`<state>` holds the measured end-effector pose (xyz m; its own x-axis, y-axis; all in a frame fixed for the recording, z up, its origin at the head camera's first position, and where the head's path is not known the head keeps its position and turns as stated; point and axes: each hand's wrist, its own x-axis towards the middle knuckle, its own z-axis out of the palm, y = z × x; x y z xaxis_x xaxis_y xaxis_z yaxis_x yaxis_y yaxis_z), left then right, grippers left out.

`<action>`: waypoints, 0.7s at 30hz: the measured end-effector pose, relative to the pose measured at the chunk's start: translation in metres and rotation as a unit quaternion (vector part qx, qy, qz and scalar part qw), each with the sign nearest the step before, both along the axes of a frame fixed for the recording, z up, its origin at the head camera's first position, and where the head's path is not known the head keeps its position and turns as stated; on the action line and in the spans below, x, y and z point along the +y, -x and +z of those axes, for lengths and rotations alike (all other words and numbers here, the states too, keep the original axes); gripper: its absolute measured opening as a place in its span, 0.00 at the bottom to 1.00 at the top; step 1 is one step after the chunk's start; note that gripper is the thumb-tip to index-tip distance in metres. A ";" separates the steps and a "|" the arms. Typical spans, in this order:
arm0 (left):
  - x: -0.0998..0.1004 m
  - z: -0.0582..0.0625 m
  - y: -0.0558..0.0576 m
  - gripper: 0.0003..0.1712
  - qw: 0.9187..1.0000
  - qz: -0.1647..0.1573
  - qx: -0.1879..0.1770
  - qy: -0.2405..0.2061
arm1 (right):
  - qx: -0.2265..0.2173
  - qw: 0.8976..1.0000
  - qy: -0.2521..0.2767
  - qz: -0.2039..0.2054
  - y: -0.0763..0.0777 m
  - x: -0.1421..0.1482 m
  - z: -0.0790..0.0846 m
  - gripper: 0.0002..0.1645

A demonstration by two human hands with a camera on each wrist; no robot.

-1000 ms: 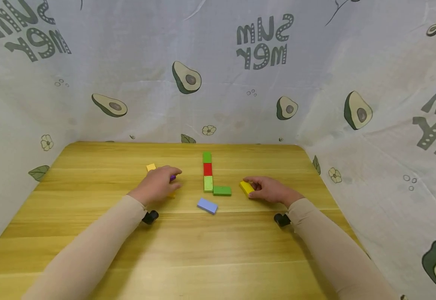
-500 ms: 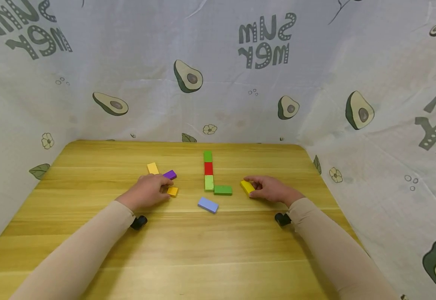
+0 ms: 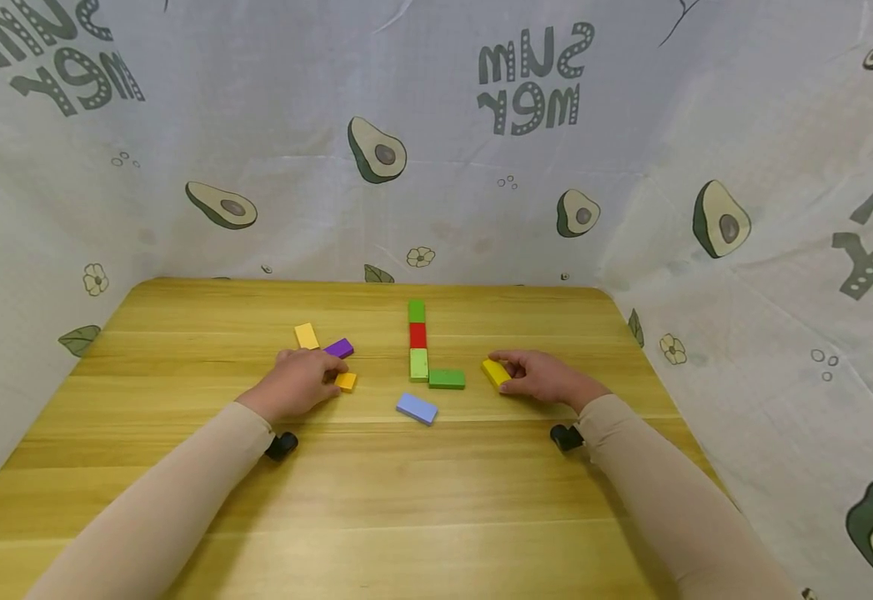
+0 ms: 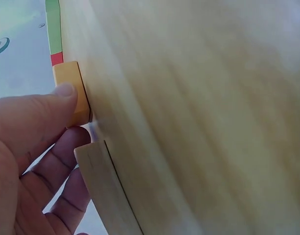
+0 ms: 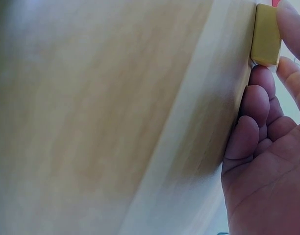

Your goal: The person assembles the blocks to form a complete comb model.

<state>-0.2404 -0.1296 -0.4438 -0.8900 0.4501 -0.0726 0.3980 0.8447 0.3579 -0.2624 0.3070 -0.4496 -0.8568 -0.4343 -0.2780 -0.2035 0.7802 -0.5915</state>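
Observation:
My left hand [image 3: 297,385] pinches a small orange block [image 3: 346,382] that lies on the table. In the left wrist view the thumb presses the near face of the orange block [image 4: 72,93]. A purple block [image 3: 340,348] and a pale yellow block [image 3: 305,335] lie just beyond that hand. On the right, my right hand [image 3: 544,381] holds a yellow block [image 3: 495,374] between thumb and fingers. The right wrist view has the yellow block [image 5: 266,35] at its top right, down on the tabletop, with the other fingers curled below it.
Between the hands a line runs away from me: light green block [image 3: 418,365], red block [image 3: 417,335], green block [image 3: 417,312]. Another green block [image 3: 447,379] lies crosswise at its near end. A light blue block [image 3: 417,409] lies slantwise in front. Patterned cloth [image 3: 466,217] surrounds the wooden table [image 3: 436,508].
My left hand has drawn back to the left and nearer to me, uncovering the purple block and taking hold of the orange one. The right hand has stayed on the yellow block.

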 end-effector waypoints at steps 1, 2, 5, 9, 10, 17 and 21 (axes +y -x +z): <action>0.000 0.000 0.000 0.21 1.000 0.001 0.000 0.000 | 0.000 1.000 0.000 0.000 0.000 0.000 0.000 0.36; 0.001 -0.001 0.000 0.20 1.000 0.002 0.000 0.000 | 0.001 1.000 -0.001 0.000 0.000 0.000 0.000 0.36; 0.001 -0.002 0.000 0.19 1.000 0.006 0.000 -0.002 | 0.002 1.000 0.000 0.000 0.000 0.000 0.000 0.36; 0.001 -0.004 0.001 0.17 1.000 0.008 0.002 -0.006 | 0.001 1.000 0.003 -0.001 0.000 0.000 0.000 0.36; 0.001 -0.004 0.002 0.16 1.000 0.008 0.002 -0.008 | 0.002 1.000 0.003 0.000 0.000 0.000 0.000 0.36; 0.001 -0.006 0.002 0.15 1.000 0.008 0.004 -0.013 | 0.002 1.000 -0.003 -0.001 0.000 0.000 0.000 0.36; 0.005 -0.005 0.001 0.17 1.000 0.006 0.014 -0.010 | 0.005 1.000 -0.005 -0.001 0.000 0.000 0.000 0.36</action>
<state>-0.2417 -0.1250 -0.4485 -0.8971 0.4401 -0.0392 0.3973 0.8424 0.3640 -0.2621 0.3068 -0.4496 -0.8600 -0.4306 -0.2738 -0.2083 0.7861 -0.5819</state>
